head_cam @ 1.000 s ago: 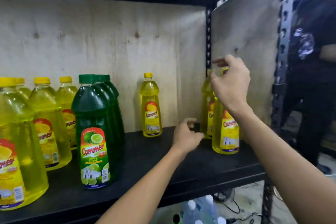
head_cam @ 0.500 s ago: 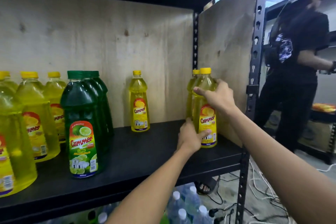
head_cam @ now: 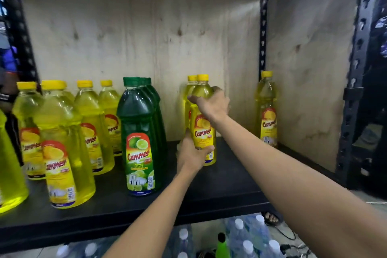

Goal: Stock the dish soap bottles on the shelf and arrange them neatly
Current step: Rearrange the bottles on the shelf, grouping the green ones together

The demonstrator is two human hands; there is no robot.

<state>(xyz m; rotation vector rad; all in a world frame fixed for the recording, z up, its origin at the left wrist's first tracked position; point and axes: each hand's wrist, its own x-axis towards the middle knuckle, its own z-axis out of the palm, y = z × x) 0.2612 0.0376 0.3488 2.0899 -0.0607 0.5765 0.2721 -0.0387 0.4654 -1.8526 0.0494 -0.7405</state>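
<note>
A small yellow dish soap bottle (head_cam: 204, 132) stands on the black shelf (head_cam: 230, 184), right in front of a second small yellow bottle (head_cam: 189, 90). My right hand (head_cam: 210, 103) grips its shoulder from above. My left hand (head_cam: 191, 154) holds its base. A third small yellow bottle (head_cam: 267, 115) stands alone in the back right corner. Left of my hands is a row of green lime bottles (head_cam: 138, 132). Several larger yellow bottles (head_cam: 62, 142) fill the shelf's left part.
Plywood panels form the back and right side of the bay. A black perforated upright (head_cam: 356, 69) marks the right end. Several clear water bottles (head_cam: 247, 236) lie on the level below. Bare shelf shows between my hands and the corner bottle.
The bottle in my hands has moved left from the right corner pair to in front of the lone middle bottle. One bottle stays in the corner.
</note>
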